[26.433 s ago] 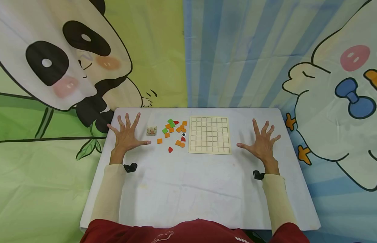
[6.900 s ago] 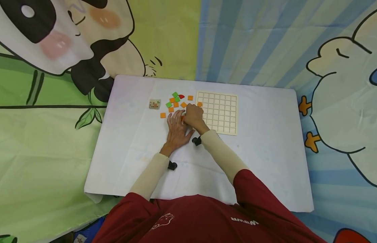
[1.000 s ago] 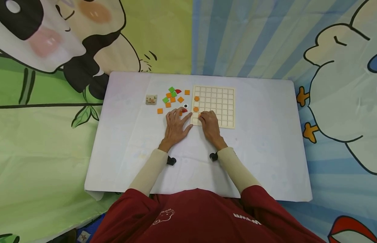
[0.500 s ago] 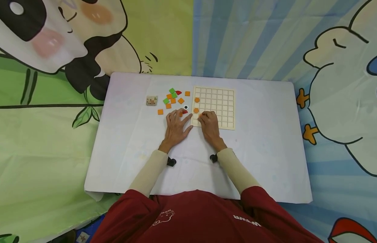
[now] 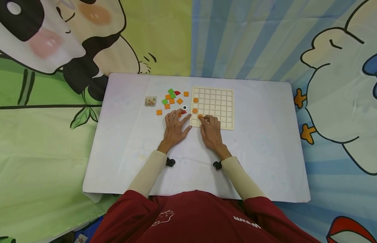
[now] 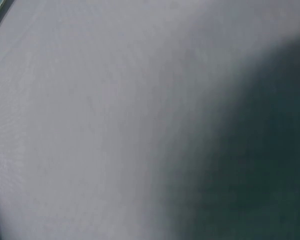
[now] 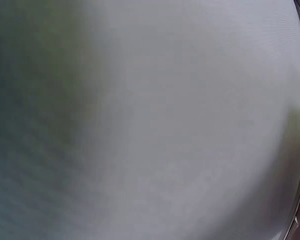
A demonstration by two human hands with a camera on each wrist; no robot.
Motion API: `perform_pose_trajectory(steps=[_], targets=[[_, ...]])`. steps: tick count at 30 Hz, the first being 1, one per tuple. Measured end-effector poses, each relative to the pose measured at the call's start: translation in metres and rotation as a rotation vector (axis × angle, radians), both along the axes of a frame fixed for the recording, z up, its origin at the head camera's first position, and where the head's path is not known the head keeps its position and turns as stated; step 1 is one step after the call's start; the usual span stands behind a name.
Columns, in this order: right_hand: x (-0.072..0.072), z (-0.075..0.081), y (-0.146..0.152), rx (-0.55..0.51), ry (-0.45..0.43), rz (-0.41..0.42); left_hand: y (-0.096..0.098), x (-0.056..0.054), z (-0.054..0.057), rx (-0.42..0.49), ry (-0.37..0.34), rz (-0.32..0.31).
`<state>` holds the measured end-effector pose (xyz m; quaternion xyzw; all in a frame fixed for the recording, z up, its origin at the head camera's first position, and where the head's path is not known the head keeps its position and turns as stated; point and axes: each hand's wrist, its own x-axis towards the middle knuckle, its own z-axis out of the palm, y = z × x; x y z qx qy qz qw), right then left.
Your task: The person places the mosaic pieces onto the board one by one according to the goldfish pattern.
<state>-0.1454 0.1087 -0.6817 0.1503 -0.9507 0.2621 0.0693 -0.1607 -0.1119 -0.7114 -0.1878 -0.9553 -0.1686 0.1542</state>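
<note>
A pale gridded board (image 5: 217,108) lies on the white-covered table. Two orange round pieces sit in its left column: an upper disc (image 5: 196,100) and a lower disc (image 5: 195,110). My right hand (image 5: 211,133) is over the board's lower left, its index fingertip touching a third orange round piece (image 5: 200,116) one column further in. Just left of the board my left hand (image 5: 174,130) rests on the cloth, fingers spread and relaxed. Near its fingertips are a red piece (image 5: 183,111), a black-and-white round piece (image 5: 184,107) and a partly covered orange piece (image 5: 179,115).
Loose green squares (image 5: 171,91), several orange squares (image 5: 172,101) and a red piece (image 5: 177,92) lie left of the board. A small patterned card (image 5: 150,101) is further left. Both wrist views show mostly blurred white cloth and dark shadow.
Since the early frames, orange discs have come onto the board. In the last half second my right fingers have loosened from a pinch, leaving the index on the third disc. The left hand stays put.
</note>
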Motion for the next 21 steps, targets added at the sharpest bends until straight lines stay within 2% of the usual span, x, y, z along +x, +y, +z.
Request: perform_pose_trajectory(steps=[7,11,15,21], targets=[[0.001,0.001,0.000,0.024,0.002,0.003,0.000,-0.001,0.000,-0.004,0.001,0.000],[-0.001,0.005,-0.001,0.031,-0.001,-0.023,0.001,-0.001,0.001,0.002,-0.001,-0.003],[-0.003,0.010,-0.003,0.019,-0.038,-0.050,0.001,0.000,0.003,-0.002,-0.008,-0.004],[-0.006,0.016,-0.005,0.029,-0.083,-0.049,0.000,0.000,0.004,-0.024,-0.017,0.006]])
